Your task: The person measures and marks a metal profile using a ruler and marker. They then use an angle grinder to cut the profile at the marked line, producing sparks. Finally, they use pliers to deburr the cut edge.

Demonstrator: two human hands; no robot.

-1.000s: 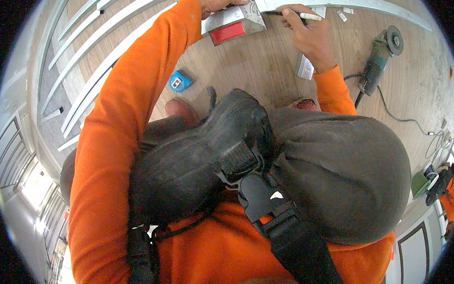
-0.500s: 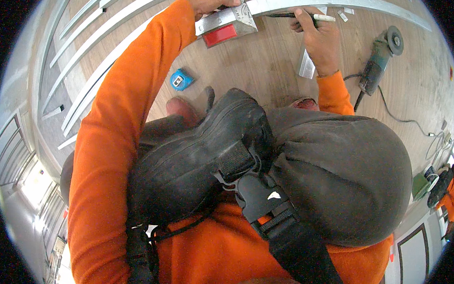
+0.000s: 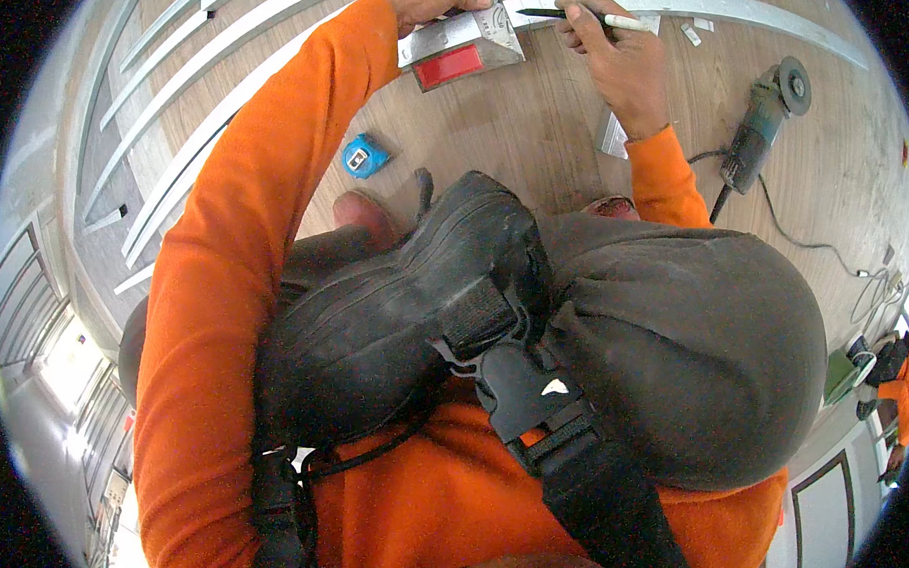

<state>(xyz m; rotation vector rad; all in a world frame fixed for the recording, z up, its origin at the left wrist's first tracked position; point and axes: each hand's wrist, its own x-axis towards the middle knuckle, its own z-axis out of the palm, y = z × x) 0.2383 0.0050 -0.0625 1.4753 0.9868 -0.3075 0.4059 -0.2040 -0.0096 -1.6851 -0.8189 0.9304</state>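
Note:
At the top, my left hand point(image 3: 431, 1) is closed around a silver metal piece point(image 3: 491, 37) with an angled end and a red panel on its near side. Its thumb lies along the top, against a long metal profile point(image 3: 724, 8); the other fingers are partly hidden. My right hand point(image 3: 612, 64) pinches a black-and-white marker point(image 3: 624, 23), its dark tip pointing left, close to the angled end. I cannot tell whether the tip touches the metal. Beneath my right wrist lies a short metal offcut point(image 3: 612, 136).
A blue tape measure point(image 3: 363, 157) rests on the wooden floor near my foot point(image 3: 365, 219). To the right lies an angle grinder point(image 3: 760, 129) with its cord trailing away. Several long metal profiles point(image 3: 171, 99) lie at left. Another person in orange point(image 3: 903, 395) is at far right.
My right hand has moved up and left, bringing the marker tip nearer the angled end. The metal piece under my left hand has shifted slightly right. The person at far right has changed posture.

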